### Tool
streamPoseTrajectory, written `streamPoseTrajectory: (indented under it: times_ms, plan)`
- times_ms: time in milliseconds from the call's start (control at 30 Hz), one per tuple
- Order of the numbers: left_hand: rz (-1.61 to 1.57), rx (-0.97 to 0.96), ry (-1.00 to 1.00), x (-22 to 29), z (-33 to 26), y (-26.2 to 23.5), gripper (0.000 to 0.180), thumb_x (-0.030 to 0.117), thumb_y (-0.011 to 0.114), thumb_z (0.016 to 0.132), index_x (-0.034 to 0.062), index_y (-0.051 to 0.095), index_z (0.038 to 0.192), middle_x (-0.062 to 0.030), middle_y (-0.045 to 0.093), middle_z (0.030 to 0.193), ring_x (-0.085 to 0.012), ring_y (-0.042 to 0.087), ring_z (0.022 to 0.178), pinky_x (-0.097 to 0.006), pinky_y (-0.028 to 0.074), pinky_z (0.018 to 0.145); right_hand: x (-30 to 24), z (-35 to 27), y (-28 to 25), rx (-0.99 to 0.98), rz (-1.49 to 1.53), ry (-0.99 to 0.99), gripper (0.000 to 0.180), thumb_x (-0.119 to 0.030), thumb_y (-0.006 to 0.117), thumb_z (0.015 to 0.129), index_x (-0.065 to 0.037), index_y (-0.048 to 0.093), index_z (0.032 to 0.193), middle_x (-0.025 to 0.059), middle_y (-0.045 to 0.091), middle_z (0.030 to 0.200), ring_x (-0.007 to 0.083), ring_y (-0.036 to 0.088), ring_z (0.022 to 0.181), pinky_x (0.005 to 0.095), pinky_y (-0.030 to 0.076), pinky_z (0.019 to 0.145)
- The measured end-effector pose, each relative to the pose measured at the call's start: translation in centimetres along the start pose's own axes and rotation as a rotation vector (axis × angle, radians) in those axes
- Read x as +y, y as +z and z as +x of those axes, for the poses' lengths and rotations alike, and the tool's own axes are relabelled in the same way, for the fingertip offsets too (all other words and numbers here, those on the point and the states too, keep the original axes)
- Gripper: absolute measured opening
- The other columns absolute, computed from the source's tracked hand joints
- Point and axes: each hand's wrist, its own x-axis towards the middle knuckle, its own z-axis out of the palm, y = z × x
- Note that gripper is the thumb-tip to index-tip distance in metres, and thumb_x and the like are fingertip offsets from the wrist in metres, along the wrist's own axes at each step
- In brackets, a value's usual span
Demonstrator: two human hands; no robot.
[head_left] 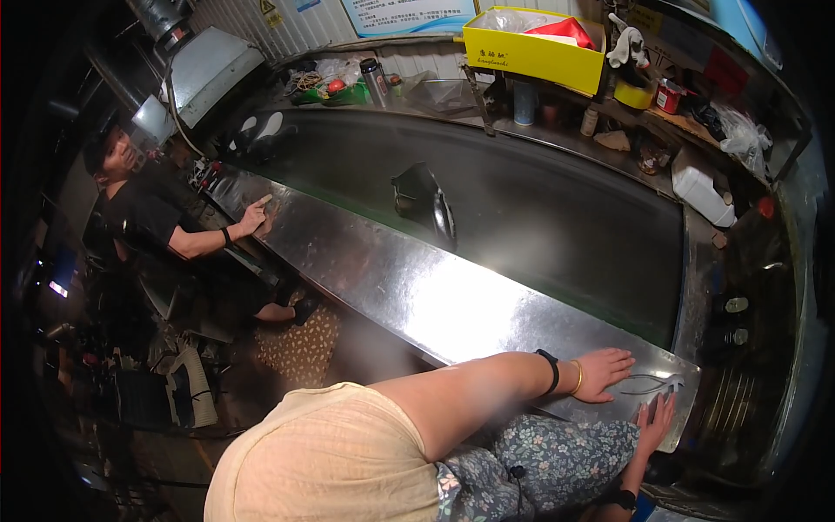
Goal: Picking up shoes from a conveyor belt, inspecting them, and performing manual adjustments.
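Note:
My left hand [606, 374] lies flat on the shiny metal ledge, fingers stretched out toward the right. A dark band and a gold-coloured bangle circle that wrist. Just beyond its fingers, at the ledge's right end, rests a pair of pliers [645, 384] with thin handles. My right hand [656, 423] is close to the head of the pliers, its fingers extended against the ledge's near edge; whether the fingertips touch the tool I cannot tell. Neither hand holds anything. Farther off, a black shoe part [424, 202] sits on the dark conveyor belt [557, 226], its lower edge glossy.
A co-worker's hand [254, 216] rests at the far left end of the metal ledge [348, 252]. Pale-soled shoes [261, 127] lie on the belt's far left. Behind the belt, a shelf carries a yellow box [532, 54], a thermos [374, 81] and a white plastic container [701, 188].

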Motion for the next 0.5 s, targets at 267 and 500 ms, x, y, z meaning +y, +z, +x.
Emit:
streamPoseTrajectory:
  times_ms: [267,500]
  plan:
    - [0.004,0.003,-0.001,-0.04,-0.05,0.08,0.071,0.043,0.065,0.08,-0.0038,0.051,0.133,-0.0245,0.041,0.146,-0.0401,0.034,0.139,-0.049,0.027,0.115,-0.15,-0.01,-0.03,0.013,-0.013,-0.014,0.048,-0.022,0.064,0.089,-0.004,0.055,0.133,0.019,0.038,0.152,0.0402,0.038,0.137,0.0478,0.03,0.113]
    - [0.0,0.016,0.006,-0.11,-0.08,0.23,0.072,0.043,0.065,0.08,-0.0039,0.051,0.133,-0.0243,0.042,0.146,-0.0401,0.035,0.139,-0.049,0.027,0.115,-0.11,-0.08,-0.08,0.003,0.004,-0.003,0.049,-0.023,0.064,0.09,-0.004,0.055,0.134,0.0196,0.038,0.152,0.0405,0.038,0.138,0.0478,0.03,0.113]
